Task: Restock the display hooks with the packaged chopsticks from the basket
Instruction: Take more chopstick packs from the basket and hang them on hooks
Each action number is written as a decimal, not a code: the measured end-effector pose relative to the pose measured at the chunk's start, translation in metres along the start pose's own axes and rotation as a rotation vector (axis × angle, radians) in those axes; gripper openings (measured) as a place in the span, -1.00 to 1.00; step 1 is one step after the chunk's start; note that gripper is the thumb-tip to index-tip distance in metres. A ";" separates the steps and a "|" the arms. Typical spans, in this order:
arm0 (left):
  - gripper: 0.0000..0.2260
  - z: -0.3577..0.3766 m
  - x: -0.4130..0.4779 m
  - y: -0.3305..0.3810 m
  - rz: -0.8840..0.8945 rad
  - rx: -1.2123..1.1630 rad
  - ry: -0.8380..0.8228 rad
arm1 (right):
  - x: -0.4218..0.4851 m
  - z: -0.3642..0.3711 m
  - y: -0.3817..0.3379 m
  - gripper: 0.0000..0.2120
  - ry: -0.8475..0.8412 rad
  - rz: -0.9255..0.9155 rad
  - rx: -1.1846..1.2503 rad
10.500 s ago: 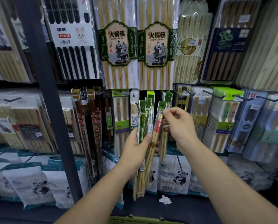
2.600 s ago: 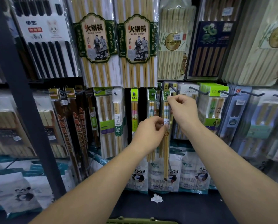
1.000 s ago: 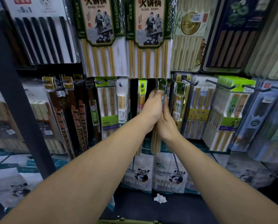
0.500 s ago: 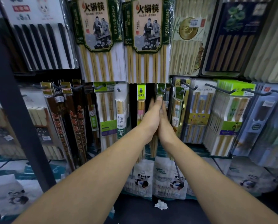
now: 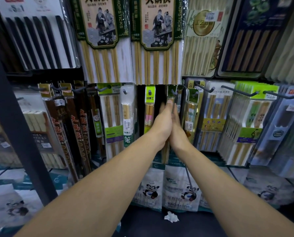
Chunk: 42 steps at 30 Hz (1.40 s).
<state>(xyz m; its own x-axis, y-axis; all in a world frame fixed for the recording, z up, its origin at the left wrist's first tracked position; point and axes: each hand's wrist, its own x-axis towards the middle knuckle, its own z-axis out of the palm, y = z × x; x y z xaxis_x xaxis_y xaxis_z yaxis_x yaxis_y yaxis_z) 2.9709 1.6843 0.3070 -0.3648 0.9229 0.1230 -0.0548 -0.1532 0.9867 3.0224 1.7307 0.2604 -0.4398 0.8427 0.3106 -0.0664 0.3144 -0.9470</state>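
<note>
Post (image 5: 14, 117), dark and upright, marks the left edge of the display. Beside it hang brown-sleeved packs (image 5: 74, 127), then a green-labelled pack (image 5: 111, 120) and a pink-tipped pair (image 5: 149, 115) under a lime header. Just right of that pair the left hand (image 5: 161, 129) and right hand (image 5: 177, 134) meet palm to palm, with the packaged chopsticks (image 5: 165, 154) sandwiched between them. The stick ends show below the wrists, and the green header sits on the hook (image 5: 173, 92) just above the fingertips. The fingers (image 5: 168, 106) of both hands lie straight and together, pressing flat on the packs rather than pinching. Their tips are blurred, so I cannot tell finer detail.

Ten seconds ago the left hand gripped a loose bundle while the right threaded one header onto the hook. A couple of seconds back the right still pinched a header there. Now no pack is loose in either hand, and the pinch has given way to a flat squeeze from both sides. I judge this batch hung and merely being squared up so it hangs straight.

Further right, full hooks carry pale packs (image 5: 211, 120) and green-carded packs (image 5: 245, 127). The basket is out of view, so whether more stock waits there cannot be said. A return to it would be the likely next step.
</note>
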 end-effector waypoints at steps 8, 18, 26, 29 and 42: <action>-0.34 -0.003 -0.019 -0.009 -0.049 -0.156 -0.064 | -0.021 0.002 -0.009 -0.33 -0.002 0.056 0.124; -0.39 -0.019 -0.039 -0.029 -0.096 -0.043 -0.073 | -0.058 0.003 0.014 -0.26 -0.014 0.095 -0.026; -0.46 -0.016 -0.043 -0.031 -0.075 -0.059 -0.050 | -0.059 0.000 0.009 -0.49 0.058 0.052 -0.039; -0.49 -0.019 -0.040 -0.030 -0.036 -0.042 -0.022 | -0.063 -0.003 0.007 -0.52 0.112 -0.005 -0.014; -0.61 -0.018 -0.044 -0.024 0.017 0.100 0.076 | -0.050 -0.003 -0.001 -0.91 0.368 -0.072 -0.170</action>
<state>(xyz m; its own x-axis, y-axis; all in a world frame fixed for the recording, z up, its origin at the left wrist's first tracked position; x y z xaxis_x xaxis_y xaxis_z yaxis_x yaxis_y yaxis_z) 2.9718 1.6409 0.2756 -0.4343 0.8906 0.1353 0.0439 -0.1290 0.9907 3.0472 1.6901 0.2458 -0.0878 0.9063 0.4135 0.0775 0.4200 -0.9042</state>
